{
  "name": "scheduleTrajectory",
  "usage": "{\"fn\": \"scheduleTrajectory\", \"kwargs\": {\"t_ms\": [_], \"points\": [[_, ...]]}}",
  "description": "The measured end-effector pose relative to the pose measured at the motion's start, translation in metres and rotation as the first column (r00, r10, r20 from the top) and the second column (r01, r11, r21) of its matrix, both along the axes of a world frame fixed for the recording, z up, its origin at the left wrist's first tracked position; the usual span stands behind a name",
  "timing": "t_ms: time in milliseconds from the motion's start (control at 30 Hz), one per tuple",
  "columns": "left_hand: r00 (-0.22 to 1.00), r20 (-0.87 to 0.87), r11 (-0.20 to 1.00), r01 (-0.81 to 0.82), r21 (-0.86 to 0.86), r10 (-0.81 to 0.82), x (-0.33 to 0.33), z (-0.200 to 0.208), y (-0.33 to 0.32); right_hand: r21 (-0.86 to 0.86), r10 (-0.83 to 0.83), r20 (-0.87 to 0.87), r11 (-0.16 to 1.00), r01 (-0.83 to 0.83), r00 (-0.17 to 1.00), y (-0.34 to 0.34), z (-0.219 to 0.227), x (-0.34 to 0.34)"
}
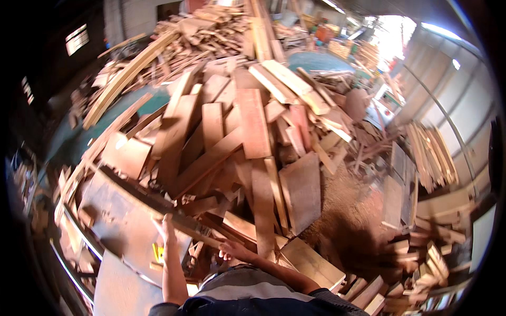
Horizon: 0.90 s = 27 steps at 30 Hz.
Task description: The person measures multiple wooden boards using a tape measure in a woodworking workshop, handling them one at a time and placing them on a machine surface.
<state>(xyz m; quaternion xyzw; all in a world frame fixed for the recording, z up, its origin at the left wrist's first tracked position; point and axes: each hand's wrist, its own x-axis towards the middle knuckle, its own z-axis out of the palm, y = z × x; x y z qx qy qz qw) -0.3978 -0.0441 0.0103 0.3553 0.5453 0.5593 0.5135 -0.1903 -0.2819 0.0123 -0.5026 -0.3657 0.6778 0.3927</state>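
Note:
A long, narrow wooden board (pixel 134 199) runs slantwise in front of me, from the far left down toward my waist. Partway along it, my left hand (pixel 165 225) grips its near edge, the arm stretched straight up from below. My right hand (pixel 232 249) is closed round the board's near end, close to my body. Beneath and left of the board lies a dusty worktable (pixel 108 203). A small yellow item (pixel 158 253) rests on the table beside my left forearm; its kind is unclear.
A large heap of loose planks (pixel 213 124) rises just beyond the board. Sawdust (pixel 342 203) covers the floor on the right. Offcuts (pixel 432 266) are piled at the lower right, and narrow boards (pixel 432 158) lean by the wall. A metal rail (pixel 81 234) borders the table's left.

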Motion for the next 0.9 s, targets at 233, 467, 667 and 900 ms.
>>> {"fn": "scheduleTrajectory", "kwargs": {"t_ms": [233, 467, 667, 900], "points": [[0.977, -0.209, 0.984, 0.015, -0.178, -0.052, 0.001, 0.008, 0.001, 0.058, -0.060, -0.024, 0.996, 0.061, 0.998, -0.011, -0.016, -0.002], [1.000, -0.004, 1.000, -0.015, 0.001, 0.015, -0.002, 0.016, -0.012, -0.001, -0.071, -0.032, 0.997, 0.071, 0.997, -0.012, 0.013, -0.011], [0.986, -0.165, 0.999, -0.035, 0.028, 0.040, 0.005, 0.015, -0.011, 0.012, -0.049, -0.019, 0.999, 0.049, 0.999, -0.009, 0.014, -0.003], [0.991, -0.125, 0.999, -0.049, 0.012, 0.050, 0.009, 0.000, 0.001, -0.030, -0.052, 0.040, 0.998, 0.053, 0.998, -0.007, 0.000, 0.003]]}}
